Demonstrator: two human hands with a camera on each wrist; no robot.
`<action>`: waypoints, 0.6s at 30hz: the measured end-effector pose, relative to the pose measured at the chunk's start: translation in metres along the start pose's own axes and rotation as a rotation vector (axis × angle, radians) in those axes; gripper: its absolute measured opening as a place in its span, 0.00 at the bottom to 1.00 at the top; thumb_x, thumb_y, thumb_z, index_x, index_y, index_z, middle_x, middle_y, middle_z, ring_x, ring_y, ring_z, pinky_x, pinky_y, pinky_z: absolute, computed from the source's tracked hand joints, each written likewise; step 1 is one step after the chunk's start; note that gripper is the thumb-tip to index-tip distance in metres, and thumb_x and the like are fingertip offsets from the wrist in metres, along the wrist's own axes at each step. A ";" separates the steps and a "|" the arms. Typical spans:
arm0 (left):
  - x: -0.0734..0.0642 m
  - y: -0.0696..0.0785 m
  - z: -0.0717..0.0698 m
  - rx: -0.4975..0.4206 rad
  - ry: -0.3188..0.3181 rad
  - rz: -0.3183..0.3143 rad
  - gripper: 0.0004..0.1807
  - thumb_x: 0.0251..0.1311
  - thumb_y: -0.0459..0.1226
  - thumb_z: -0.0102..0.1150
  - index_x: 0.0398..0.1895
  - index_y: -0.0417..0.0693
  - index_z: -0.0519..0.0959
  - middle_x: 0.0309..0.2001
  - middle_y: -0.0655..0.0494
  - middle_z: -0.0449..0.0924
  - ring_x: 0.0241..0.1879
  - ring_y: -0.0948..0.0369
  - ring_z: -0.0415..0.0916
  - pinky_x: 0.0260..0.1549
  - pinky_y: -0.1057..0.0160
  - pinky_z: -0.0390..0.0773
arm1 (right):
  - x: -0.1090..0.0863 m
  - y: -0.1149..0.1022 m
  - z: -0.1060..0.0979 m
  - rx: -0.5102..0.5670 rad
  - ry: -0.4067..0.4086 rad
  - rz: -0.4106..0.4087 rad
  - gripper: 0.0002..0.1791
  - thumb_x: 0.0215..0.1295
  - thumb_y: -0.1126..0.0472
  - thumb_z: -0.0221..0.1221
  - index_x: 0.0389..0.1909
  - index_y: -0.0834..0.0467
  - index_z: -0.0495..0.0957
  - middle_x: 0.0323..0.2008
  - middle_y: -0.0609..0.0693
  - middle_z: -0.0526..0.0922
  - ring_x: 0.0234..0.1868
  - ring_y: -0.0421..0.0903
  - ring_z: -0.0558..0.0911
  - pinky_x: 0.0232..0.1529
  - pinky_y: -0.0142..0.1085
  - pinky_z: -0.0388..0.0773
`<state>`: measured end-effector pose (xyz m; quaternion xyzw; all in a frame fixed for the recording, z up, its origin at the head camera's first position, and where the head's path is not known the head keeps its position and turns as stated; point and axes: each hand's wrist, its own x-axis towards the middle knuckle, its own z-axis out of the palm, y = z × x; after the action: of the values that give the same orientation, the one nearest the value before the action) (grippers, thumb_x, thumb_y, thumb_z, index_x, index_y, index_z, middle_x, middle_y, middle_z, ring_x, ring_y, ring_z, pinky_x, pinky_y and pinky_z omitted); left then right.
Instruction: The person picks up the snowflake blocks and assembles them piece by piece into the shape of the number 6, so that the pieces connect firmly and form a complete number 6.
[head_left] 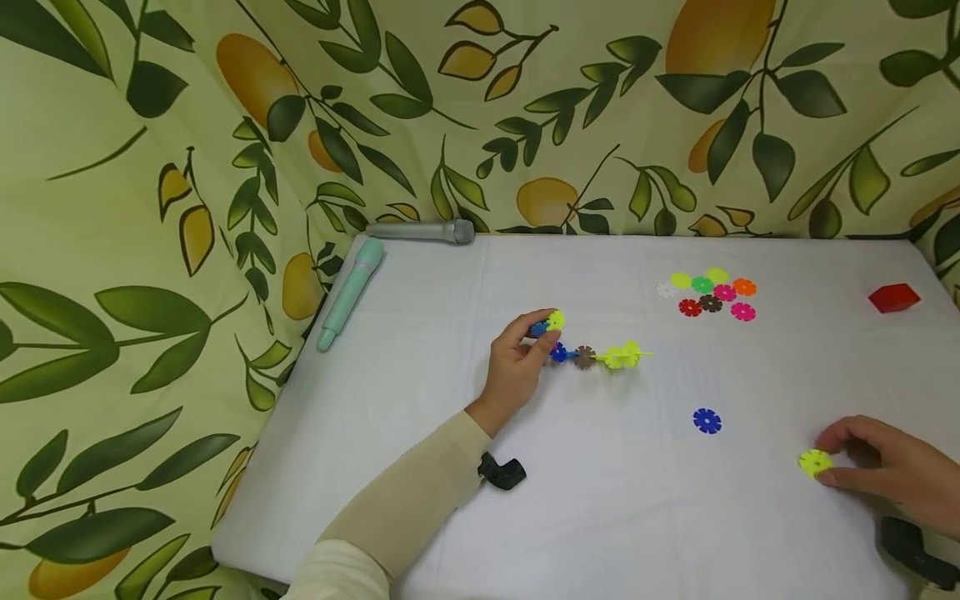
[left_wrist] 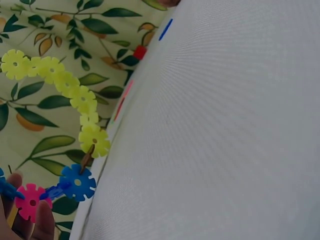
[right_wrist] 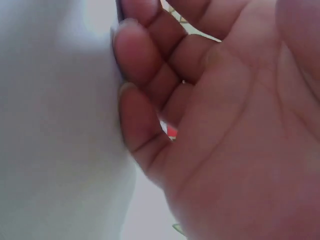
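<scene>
In the head view, my left hand (head_left: 516, 360) pinches a chain of interlocking notched discs near one end. Its yellow discs (head_left: 622, 356) stretch to the right, past a brown disc (head_left: 585, 357) and a blue disc (head_left: 558, 352). The left wrist view shows the chain curving upward, with fingertips at a pink disc (left_wrist: 33, 202) beside another blue disc (left_wrist: 77, 182). Far to the right, my right hand (head_left: 896, 471) holds a loose yellow disc (head_left: 816, 462) between thumb and forefinger, low over the table. In the right wrist view its other fingers (right_wrist: 142, 110) are curled by the tabletop; the disc is hidden there.
A single blue disc (head_left: 707, 421) lies between the hands. Toward the back right is a group of several loose coloured discs (head_left: 710, 303), with a red block (head_left: 894, 297) beyond. A green microphone (head_left: 351, 293) and a grey microphone (head_left: 422, 232) lie at the back left.
</scene>
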<state>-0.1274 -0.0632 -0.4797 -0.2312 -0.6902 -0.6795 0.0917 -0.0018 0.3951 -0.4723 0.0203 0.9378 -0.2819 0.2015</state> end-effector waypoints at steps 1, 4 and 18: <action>0.000 0.000 0.000 0.002 -0.001 -0.003 0.17 0.78 0.27 0.62 0.66 0.35 0.80 0.51 0.43 0.81 0.37 0.44 0.78 0.28 0.61 0.81 | 0.001 -0.002 0.001 0.002 0.012 0.010 0.18 0.66 0.67 0.76 0.47 0.69 0.78 0.43 0.59 0.80 0.46 0.65 0.76 0.38 0.38 0.84; 0.000 0.001 0.000 0.008 -0.003 -0.010 0.18 0.78 0.28 0.63 0.67 0.35 0.80 0.51 0.43 0.81 0.39 0.47 0.78 0.28 0.63 0.81 | 0.004 -0.012 0.004 0.010 0.082 -0.007 0.11 0.69 0.68 0.73 0.44 0.67 0.82 0.39 0.54 0.80 0.41 0.57 0.76 0.31 0.29 0.76; 0.000 0.001 0.001 0.051 0.015 0.013 0.19 0.73 0.26 0.69 0.65 0.37 0.83 0.54 0.43 0.85 0.46 0.47 0.79 0.26 0.69 0.76 | 0.014 -0.118 0.041 0.233 0.167 -0.405 0.13 0.69 0.73 0.72 0.44 0.51 0.89 0.39 0.44 0.86 0.37 0.41 0.79 0.33 0.31 0.80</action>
<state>-0.1270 -0.0622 -0.4790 -0.2281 -0.7051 -0.6629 0.1070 -0.0170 0.2725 -0.4474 -0.1218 0.8974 -0.4200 0.0592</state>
